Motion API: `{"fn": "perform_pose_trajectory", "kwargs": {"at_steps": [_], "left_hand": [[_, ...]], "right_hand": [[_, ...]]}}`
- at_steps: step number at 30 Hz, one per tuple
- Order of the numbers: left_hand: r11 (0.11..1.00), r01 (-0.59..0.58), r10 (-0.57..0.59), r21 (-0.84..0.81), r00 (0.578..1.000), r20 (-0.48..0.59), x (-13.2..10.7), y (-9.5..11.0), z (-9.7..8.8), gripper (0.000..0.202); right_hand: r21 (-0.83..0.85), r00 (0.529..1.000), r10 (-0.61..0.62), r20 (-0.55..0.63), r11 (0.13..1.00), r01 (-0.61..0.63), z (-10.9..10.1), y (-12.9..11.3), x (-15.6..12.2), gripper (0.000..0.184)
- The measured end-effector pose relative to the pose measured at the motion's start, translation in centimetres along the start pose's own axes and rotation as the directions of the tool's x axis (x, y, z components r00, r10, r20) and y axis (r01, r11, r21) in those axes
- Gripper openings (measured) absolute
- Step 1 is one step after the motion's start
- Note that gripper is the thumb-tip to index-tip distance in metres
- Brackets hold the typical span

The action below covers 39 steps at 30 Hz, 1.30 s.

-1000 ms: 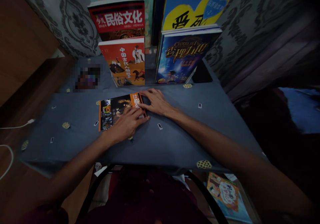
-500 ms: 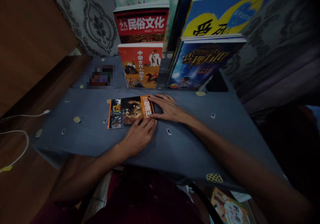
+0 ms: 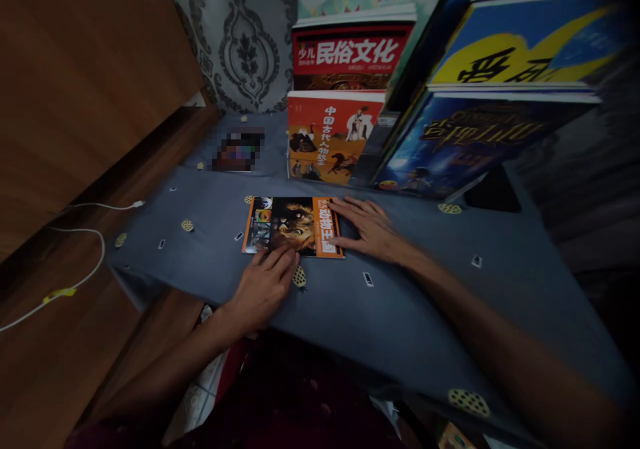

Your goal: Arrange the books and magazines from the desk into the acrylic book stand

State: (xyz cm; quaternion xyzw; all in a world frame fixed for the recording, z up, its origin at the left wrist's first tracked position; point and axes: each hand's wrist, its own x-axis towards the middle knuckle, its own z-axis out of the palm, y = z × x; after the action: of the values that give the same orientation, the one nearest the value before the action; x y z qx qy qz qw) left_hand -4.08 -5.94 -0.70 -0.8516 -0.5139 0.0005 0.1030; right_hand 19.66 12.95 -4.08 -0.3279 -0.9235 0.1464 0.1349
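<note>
A book (image 3: 295,225) with a lion's face and an orange title band lies flat and sideways on the blue-grey cloth (image 3: 320,309). Along its near edge rest the fingertips of my left hand (image 3: 267,282), fingers stretched out, palm down. My right hand (image 3: 370,229) lies at the book's right end with fingers spread, and its fingertips touch the title band. Neither hand grips the book; both are open.
Behind the book, a rack holds upright books: an orange one (image 3: 333,132), a red one (image 3: 350,49), a dark blue one (image 3: 450,139) and a yellow-blue one (image 3: 520,42). A blurred-out item (image 3: 237,149) lies back left. A white cable (image 3: 100,235) hangs at left.
My left hand has slid left along the book's near edge, uncovering more of the title band. My right hand stays at the right end. The view has turned left.
</note>
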Motion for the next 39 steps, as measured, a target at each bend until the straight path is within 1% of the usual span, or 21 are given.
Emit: {"fn": "perform_pose_trajectory", "kwargs": {"at_steps": [4, 7, 11, 13, 15, 17, 19, 20, 22, 24, 26, 28, 30, 34, 36, 39], "left_hand": [[0.993, 0.117, -0.117, -0.005, 0.993, -0.012, -2.1, -1.0, 0.0, 0.046], [0.979, 0.202, -0.203, -0.007, 0.979, -0.037, -3.5, -1.6, 0.2, 0.049], [0.947, 0.32, -0.321, -0.031, 0.944, -0.074, -4.6, -1.6, 0.8, 0.053], [0.93, 0.364, -0.366, -0.044, 0.928, -0.072, -4.7, -1.3, 1.1, 0.054], [0.923, 0.381, -0.384, -0.05, 0.92, -0.079, -4.7, -1.1, 1.4, 0.054], [0.923, 0.381, -0.384, -0.051, 0.917, -0.104, -4.6, -0.9, 1.6, 0.054], [0.92, 0.388, -0.392, -0.054, 0.911, -0.129, -4.5, -0.8, 1.6, 0.053], [0.917, 0.394, -0.398, -0.059, 0.907, -0.139, -4.5, -0.7, 1.6, 0.051], [0.912, 0.405, -0.411, -0.069, 0.9, -0.146, -4.5, -0.7, 1.6, 0.045], [0.912, 0.404, -0.411, -0.078, 0.899, -0.154, -4.5, -0.6, 1.7, 0.037], [0.914, 0.397, -0.405, -0.083, 0.897, -0.179, -4.4, -0.7, 1.7, 0.035], [0.919, 0.386, -0.395, -0.081, 0.894, -0.213, -4.4, -0.8, 1.9, 0.038], [0.922, 0.38, -0.386, -0.074, 0.893, -0.23, -4.4, -0.9, 2.0, 0.042], [0.921, 0.384, -0.387, -0.065, 0.887, -0.252, -4.4, -1.0, 2.2, 0.045], [0.926, 0.372, -0.376, -0.068, 0.89, -0.259, -4.4, -1.0, 2.2, 0.044], [0.93, 0.362, -0.367, -0.067, 0.899, -0.239, -4.4, -1.1, 1.8, 0.045]], "right_hand": [[-0.022, 1.0, 0.002, -0.004, 1.0, -0.002, 0.3, 0.2, 0.1, 0.083], [-0.041, 1.0, -0.002, -0.005, 0.999, 0.002, 0.4, 0.3, 0.0, 0.082], [-0.067, 1.0, -0.002, 0.005, 0.998, 0.002, 0.2, 0.6, -0.1, 0.079], [-0.089, 1.0, -0.021, -0.006, 0.996, 0.02, -0.2, 0.0, 0.0, 0.077], [-0.085, 0.997, -0.074, -0.02, 0.994, 0.072, -0.7, -1.6, 0.3, 0.071], [-0.011, 0.984, -0.175, 0.006, 0.984, 0.175, -0.8, -4.4, 1.0, 0.061], [0.147, 0.942, -0.326, 0.083, 0.939, 0.312, -0.4, -7.8, 2.0, 0.053], [0.217, 0.916, -0.385, 0.114, 0.909, 0.355, 0.0, -9.5, 2.5, 0.051], [0.305, 0.872, -0.469, 0.141, 0.858, 0.413, 0.9, -12.3, 3.6, 0.049], [0.339, 0.848, -0.504, 0.162, 0.836, 0.432, 1.7, -13.7, 4.7, 0.05], [0.347, 0.837, -0.52, 0.171, 0.827, 0.443, 2.1, -13.9, 5.9, 0.05], [0.341, 0.83, -0.528, 0.178, 0.825, 0.452, 2.3, -13.3, 7.2, 0.049], [0.32, 0.834, -0.519, 0.187, 0.835, 0.448, 2.4, -12.4, 8.7, 0.05], [0.26, 0.858, -0.471, 0.203, 0.871, 0.417, 2.8, -10.8, 11.6, 0.052], [0.251, 0.862, -0.463, 0.207, 0.877, 0.41, 2.9, -10.5, 12.5, 0.053], [0.262, 0.868, -0.459, 0.191, 0.876, 0.405, 3.1, -10.5, 12.7, 0.053]]}}
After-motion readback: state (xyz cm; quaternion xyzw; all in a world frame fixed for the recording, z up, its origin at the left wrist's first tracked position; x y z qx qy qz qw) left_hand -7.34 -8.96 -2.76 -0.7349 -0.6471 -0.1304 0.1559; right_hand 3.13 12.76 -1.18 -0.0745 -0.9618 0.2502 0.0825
